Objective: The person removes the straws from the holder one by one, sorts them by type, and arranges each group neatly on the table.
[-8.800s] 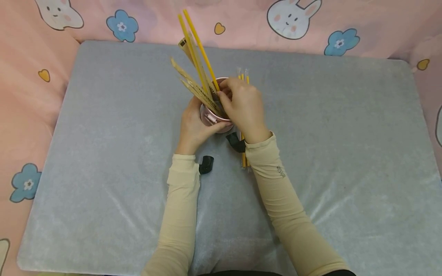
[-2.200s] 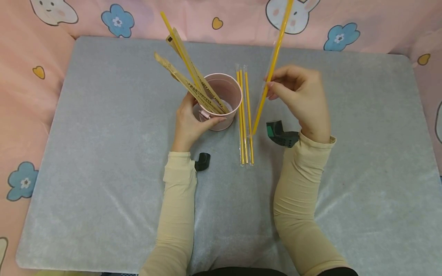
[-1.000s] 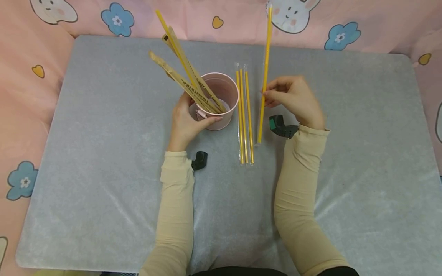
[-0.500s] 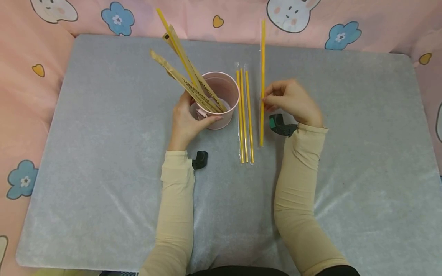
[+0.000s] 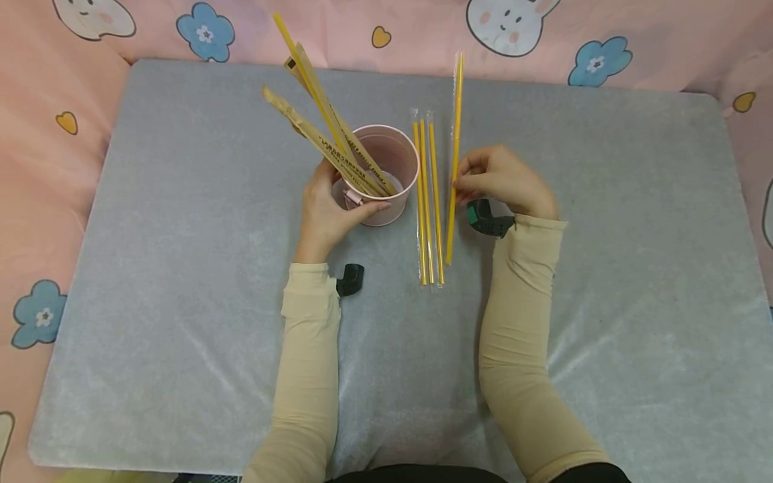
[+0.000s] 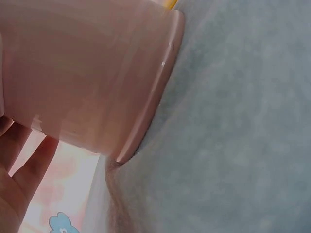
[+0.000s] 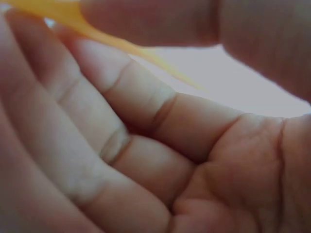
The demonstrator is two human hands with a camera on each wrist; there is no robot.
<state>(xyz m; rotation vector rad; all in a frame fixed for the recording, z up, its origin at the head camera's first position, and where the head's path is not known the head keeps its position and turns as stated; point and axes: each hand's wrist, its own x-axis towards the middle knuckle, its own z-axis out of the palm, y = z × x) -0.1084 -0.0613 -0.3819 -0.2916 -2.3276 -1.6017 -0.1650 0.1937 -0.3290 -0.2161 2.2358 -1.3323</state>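
My left hand (image 5: 323, 218) holds a small pink bucket (image 5: 394, 149) by its near left side, thumb along the front and fingers behind. Its pink wall (image 6: 87, 73) fills much of the left wrist view. Slim brown paper packets (image 5: 335, 151) with dark print lean left out of the bucket, along with a yellow straw (image 5: 296, 52). To the right, my right hand (image 5: 504, 180) pinches a clear-wrapped yellow drinking straw (image 5: 457, 121) between thumb and fingers. The right wrist view shows a blurred length of that straw (image 7: 112, 41) under the thumb. Three wrapped straws (image 5: 427, 208) lie side by side between bucket and right hand.
Grey cloth covers the table (image 5: 181, 268). Behind its far edge hangs a pink printed curtain (image 5: 417, 33). A black wrist camera (image 5: 350, 280) sits by the left cuff, another wrist camera (image 5: 488, 218) by the right.
My right hand has come away from the bucket with a wrapped straw, then moved left and nearer, bringing it beside the three straws. The left hand still holds the bucket.
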